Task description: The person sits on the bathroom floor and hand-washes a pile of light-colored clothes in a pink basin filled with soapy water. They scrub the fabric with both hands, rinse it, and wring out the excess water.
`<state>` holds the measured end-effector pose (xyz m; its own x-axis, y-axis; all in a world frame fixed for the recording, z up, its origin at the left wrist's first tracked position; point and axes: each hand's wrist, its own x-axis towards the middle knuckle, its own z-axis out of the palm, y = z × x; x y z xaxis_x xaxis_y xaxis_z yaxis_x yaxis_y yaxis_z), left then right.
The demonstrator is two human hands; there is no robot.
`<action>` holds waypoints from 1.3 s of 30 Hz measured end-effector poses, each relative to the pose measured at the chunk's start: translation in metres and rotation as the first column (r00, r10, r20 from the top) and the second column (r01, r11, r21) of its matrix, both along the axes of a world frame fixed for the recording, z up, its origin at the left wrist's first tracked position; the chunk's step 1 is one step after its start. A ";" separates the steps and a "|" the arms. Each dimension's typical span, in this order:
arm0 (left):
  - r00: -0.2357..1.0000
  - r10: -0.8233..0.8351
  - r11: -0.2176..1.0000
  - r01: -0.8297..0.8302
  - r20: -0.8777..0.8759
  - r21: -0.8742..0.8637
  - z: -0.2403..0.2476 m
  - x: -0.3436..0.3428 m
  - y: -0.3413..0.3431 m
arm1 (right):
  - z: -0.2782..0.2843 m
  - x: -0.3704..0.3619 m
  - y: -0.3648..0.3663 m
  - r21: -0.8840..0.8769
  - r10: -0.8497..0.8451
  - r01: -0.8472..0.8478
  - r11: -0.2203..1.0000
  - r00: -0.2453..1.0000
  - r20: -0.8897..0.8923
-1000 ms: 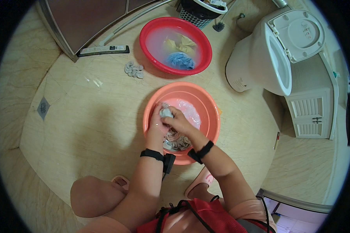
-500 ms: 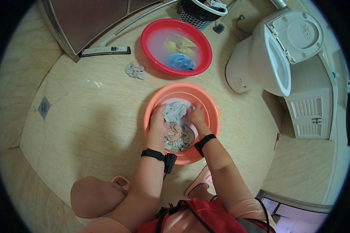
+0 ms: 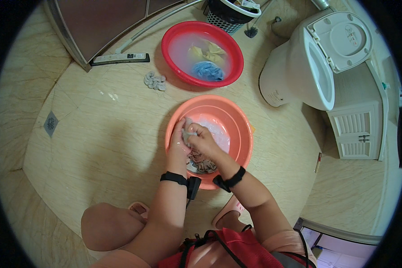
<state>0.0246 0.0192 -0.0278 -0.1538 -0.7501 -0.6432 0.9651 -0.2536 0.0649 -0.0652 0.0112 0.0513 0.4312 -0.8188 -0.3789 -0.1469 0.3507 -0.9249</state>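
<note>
Inside an orange basin (image 3: 237, 129) on the floor, my two hands meet near its left side. A wet light grey cloth (image 3: 188, 128) is bunched between them. My left hand (image 3: 178, 139) is closed around its left part, while my right hand (image 3: 203, 141) is a fist gripping it from the right. Soapy water (image 3: 217, 132) with white suds shows to the right of my hands. Below them lie crumpled brown and grey garments (image 3: 202, 162), partly hidden by my right forearm.
A red basin (image 3: 166, 53) beyond holds cloudy water with blue and yellow cloths. A crumpled grey cloth (image 3: 155, 81) and a floor squeegee (image 3: 120, 58) lie to its left. A toilet (image 3: 281, 73) stands at right, a floor drain (image 3: 51, 124) at left.
My right hand has moved left to meet my left hand. The pale cloth that lay spread in the water is now gathered between them, baring suds at the right.
</note>
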 end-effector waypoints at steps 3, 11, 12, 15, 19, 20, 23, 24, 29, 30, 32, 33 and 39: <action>0.989 0.007 0.984 0.019 0.147 -0.179 0.001 -0.005 0.017 | 0.013 0.010 0.013 -0.392 0.057 -0.105 0.914 0.990 -0.132; 0.982 -0.087 0.985 0.110 0.167 -0.135 -0.018 -0.025 -0.012 | -0.052 -0.071 -0.049 -0.447 -0.380 -0.137 0.884 0.345 -0.858; 0.971 -0.130 0.987 0.146 0.203 -0.064 -0.007 -0.027 -0.017 | -0.066 -0.092 -0.051 -0.454 -0.407 -0.138 0.880 0.275 -0.871; 0.947 -0.197 0.977 0.168 0.253 0.132 0.014 -0.010 -0.017 | -0.069 -0.077 -0.032 -0.194 -0.135 -0.216 0.957 0.263 -0.955; 0.944 -0.248 0.959 0.209 0.216 0.192 -0.008 -0.006 -0.004 | -0.076 -0.056 -0.020 -0.090 -0.009 -0.314 0.945 0.249 -0.969; 0.949 -0.239 0.962 0.203 0.205 0.182 -0.007 -0.012 -0.002 | -0.081 -0.069 -0.032 -0.108 -0.048 -0.208 0.972 0.271 -0.961; 0.955 -0.251 0.955 0.217 0.159 0.202 0.002 -0.024 -0.010 | -0.098 -0.096 -0.048 -0.192 -0.123 -0.083 0.978 0.515 -0.848; 0.958 -0.241 0.950 0.201 0.153 0.240 -0.001 -0.018 -0.009 | -0.087 -0.070 -0.039 -0.174 -0.097 -0.038 0.984 0.705 -0.702; 0.987 0.041 0.999 -0.038 0.155 -0.022 -0.028 -0.005 0.006 | 0.007 0.001 0.012 -0.427 -0.031 -0.198 0.882 0.881 -0.473; 0.979 0.052 0.998 -0.043 0.199 -0.049 0.003 -0.012 0.018 | 0.009 -0.006 0.016 -0.464 -0.005 -0.260 0.847 0.868 -0.496; 0.967 0.106 0.993 -0.089 0.232 -0.082 0.020 -0.015 0.020 | 0.010 -0.008 0.014 -0.505 -0.009 -0.354 0.788 0.812 -0.584; 0.989 0.047 0.996 -0.036 0.140 -0.083 0.006 -0.014 0.015 | 0.010 -0.002 0.011 -0.524 -0.004 -0.404 0.750 0.789 -0.614; 0.980 -0.149 0.989 0.145 0.134 0.041 -0.005 -0.036 -0.012 | -0.061 -0.082 -0.054 -0.320 -0.261 -0.110 0.941 0.369 -0.892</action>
